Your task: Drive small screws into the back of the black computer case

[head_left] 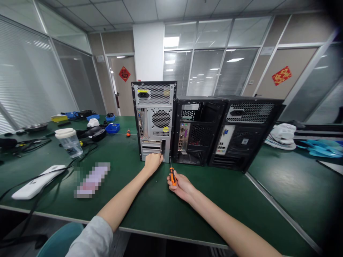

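We saw a green table [241,189] filling most of the lower view. Three computer cases stood side by side on it, backs facing us: the left case [154,121] with a silver panel, then the middle case [198,132] and the right case [241,134], both black. To the left, we saw a white device [40,182] lying flat near a capped, upright bottle [70,142]. The left hand [153,162] was at the lower back of the left case, fingers curled by its slots; we could not tell whether they pinched anything. The right hand [180,184] was wrapped around the orange-and-black handle of a screwdriver [173,177], just in front of the cases. Its thin shaft pointed up at the left case's lower right edge, but we could not tell whether the tip touched. Farther back stood a blue bin [112,128].
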A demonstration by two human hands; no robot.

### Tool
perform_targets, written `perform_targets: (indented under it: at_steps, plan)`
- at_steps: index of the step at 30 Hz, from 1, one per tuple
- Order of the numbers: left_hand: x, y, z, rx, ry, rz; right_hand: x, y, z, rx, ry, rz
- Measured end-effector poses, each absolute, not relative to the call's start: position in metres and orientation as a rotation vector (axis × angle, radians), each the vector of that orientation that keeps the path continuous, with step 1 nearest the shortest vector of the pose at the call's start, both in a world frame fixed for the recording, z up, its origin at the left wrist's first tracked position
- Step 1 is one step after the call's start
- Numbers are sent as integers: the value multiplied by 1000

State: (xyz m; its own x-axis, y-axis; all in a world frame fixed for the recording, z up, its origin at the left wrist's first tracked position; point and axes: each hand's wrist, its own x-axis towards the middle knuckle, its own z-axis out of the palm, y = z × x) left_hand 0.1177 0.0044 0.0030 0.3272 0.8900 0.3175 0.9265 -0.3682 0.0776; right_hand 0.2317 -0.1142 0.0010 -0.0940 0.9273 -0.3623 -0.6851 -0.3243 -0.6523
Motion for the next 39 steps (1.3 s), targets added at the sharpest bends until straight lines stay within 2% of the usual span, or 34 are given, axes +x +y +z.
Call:
perform_targets:
  at_steps: [11,39]
  plan:
    - [118,5,2,-2458,-1689,-471,235,-114,2,-904,-340,1758]
    - [117,5,1,-2437,-1665,-471,232,-113,-5,-921,-465,1597]
